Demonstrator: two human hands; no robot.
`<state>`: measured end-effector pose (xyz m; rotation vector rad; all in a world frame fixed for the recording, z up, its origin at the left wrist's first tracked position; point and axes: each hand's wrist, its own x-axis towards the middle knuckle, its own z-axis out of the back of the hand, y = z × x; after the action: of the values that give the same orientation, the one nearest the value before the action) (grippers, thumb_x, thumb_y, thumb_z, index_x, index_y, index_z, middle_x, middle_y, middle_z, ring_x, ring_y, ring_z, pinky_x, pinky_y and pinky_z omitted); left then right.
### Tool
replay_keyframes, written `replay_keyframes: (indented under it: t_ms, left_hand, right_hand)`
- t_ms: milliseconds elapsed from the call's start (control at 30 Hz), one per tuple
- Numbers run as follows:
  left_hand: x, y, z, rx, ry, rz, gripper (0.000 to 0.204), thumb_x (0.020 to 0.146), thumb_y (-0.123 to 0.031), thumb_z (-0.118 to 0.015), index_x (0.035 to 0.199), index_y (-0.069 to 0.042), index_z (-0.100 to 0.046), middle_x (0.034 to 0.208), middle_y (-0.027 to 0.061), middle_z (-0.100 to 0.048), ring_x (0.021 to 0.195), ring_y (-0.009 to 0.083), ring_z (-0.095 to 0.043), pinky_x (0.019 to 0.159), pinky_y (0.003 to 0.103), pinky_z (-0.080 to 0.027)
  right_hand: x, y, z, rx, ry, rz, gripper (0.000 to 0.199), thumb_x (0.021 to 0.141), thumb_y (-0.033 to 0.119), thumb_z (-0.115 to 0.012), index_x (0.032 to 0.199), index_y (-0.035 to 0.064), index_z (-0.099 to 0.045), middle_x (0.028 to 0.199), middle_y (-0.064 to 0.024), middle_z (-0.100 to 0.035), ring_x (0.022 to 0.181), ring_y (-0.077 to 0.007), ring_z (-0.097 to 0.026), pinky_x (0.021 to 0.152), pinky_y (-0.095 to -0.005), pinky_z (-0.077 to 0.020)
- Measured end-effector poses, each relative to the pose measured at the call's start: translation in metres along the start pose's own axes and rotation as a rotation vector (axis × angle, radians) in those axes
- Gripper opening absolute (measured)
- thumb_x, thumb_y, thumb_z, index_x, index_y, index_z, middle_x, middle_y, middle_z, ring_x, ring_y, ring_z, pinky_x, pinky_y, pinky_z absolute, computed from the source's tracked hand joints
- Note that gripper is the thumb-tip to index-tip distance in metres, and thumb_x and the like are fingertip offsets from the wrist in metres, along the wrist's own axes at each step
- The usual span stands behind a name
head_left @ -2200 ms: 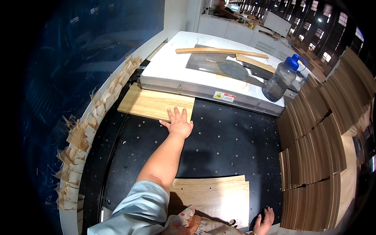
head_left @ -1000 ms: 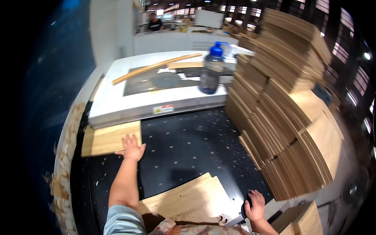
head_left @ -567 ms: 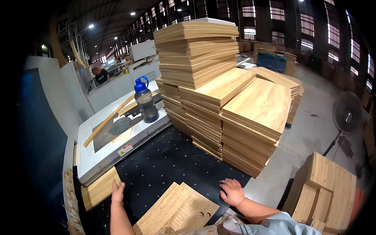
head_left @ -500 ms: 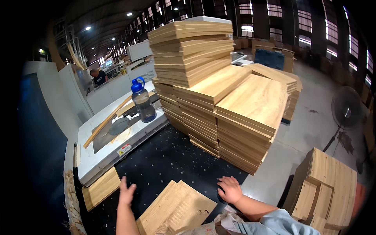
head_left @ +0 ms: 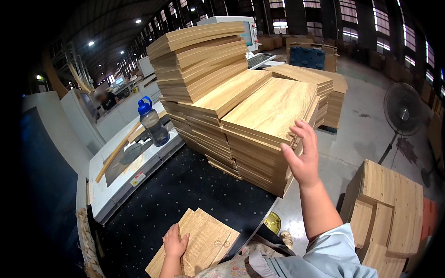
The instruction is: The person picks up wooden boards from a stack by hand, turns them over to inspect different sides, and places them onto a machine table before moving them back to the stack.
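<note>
We see the left hand (head_left: 175, 241) lying flat, with fingers spread and holding nothing, on a small wooden board (head_left: 199, 243) that rests at the near edge of the black table (head_left: 185, 185); the board is light oak in colour and has two small round marks near its right corner; under it another board of the same kind seems to lie, but we cannot tell how many; the right hand (head_left: 302, 157) is raised in the air with the fingers open and a little curled, the palm turned to the left, and it grips nothing; it is just in front of the nearest stack of boards (head_left: 269, 120), close to the top corner of it, but we cannot tell if it touches the wood; behind this stack stand taller stacks (head_left: 199, 60) of the same boards, piled unevenly; to the left of the table there is a white machine bed (head_left: 106, 190), and on it lie a long wooden strip (head_left: 116, 150) and a grey bottle with a blue cap (head_left: 153, 123); on the right side, on the grey floor, a lower pile of boards (head_left: 394, 204) stands near the person's arm, and further back a standing fan (head_left: 402, 111); far at the left another person is at work behind the machine.
</note>
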<state>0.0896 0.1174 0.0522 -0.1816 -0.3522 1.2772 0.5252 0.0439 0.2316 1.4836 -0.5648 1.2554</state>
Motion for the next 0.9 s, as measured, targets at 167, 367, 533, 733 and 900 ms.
replay_keyframes:
  t_ms: [167, 367, 533, 733, 900]
  left_hand:
    - [0.001, -0.003, 0.003, -0.030, -0.016, 0.013, 0.061, 0.075, -0.034, -0.065, 0.126, -0.006, -0.048, 0.128, 0.0133, -0.049, 0.118, 0.0300, -0.046, 0.099, 0.044, -0.031]
    - [-0.002, -0.003, 0.004, -0.061, -0.022, 0.020, 0.059, 0.074, -0.034, -0.066, 0.123, -0.007, -0.050, 0.126, 0.0122, -0.050, 0.117, 0.0300, -0.047, 0.097, 0.044, -0.033]
    - [-0.001, -0.004, 0.005, -0.093, -0.019, 0.028, 0.059, 0.073, -0.033, -0.067, 0.123, -0.007, -0.050, 0.125, 0.0114, -0.051, 0.116, 0.0299, -0.047, 0.097, 0.044, -0.033]
    - [0.003, -0.003, 0.004, -0.115, -0.025, 0.005, 0.058, 0.072, -0.031, -0.068, 0.122, -0.007, -0.050, 0.125, 0.0124, -0.052, 0.116, 0.0300, -0.047, 0.097, 0.043, -0.034]
    - [-0.007, 0.008, 0.007, -0.086, -0.058, 0.011, 0.057, 0.072, -0.032, -0.067, 0.121, -0.008, -0.050, 0.123, 0.0133, -0.052, 0.115, 0.0311, -0.047, 0.096, 0.044, -0.034]
  right_hand:
    - [0.003, -0.018, 0.000, 0.270, -0.041, -0.183, 0.034, 0.073, 0.006, -0.066, 0.105, 0.0030, -0.057, 0.120, -0.0130, -0.050, 0.113, -0.0250, -0.048, 0.093, -0.0335, -0.0389]
    - [0.005, -0.032, 0.023, 0.737, -0.346, -0.456, 0.028, 0.081, 0.002, -0.056, 0.109, 0.0036, -0.052, 0.115, -0.0075, -0.051, 0.102, -0.0132, -0.051, 0.079, -0.0280, -0.0473]
    - [0.023, -0.062, 0.032, 0.950, -0.160, -0.912, 0.027, 0.088, 0.023, -0.055, 0.108, 0.0058, -0.050, 0.088, -0.0037, -0.060, 0.071, -0.0128, -0.059, 0.051, -0.0267, -0.0497]
    - [0.050, -0.083, 0.030, 0.867, -0.018, -1.100, 0.036, 0.083, 0.024, -0.060, 0.110, 0.0013, -0.053, 0.095, -0.0091, -0.064, 0.080, -0.0183, -0.064, 0.060, -0.0328, -0.0524]
    - [0.009, -0.044, 0.030, 1.071, -0.027, -1.128, 0.034, 0.085, 0.019, -0.056, 0.111, -0.0018, -0.051, 0.099, -0.0149, -0.062, 0.086, -0.0230, -0.064, 0.071, -0.0332, -0.0538]
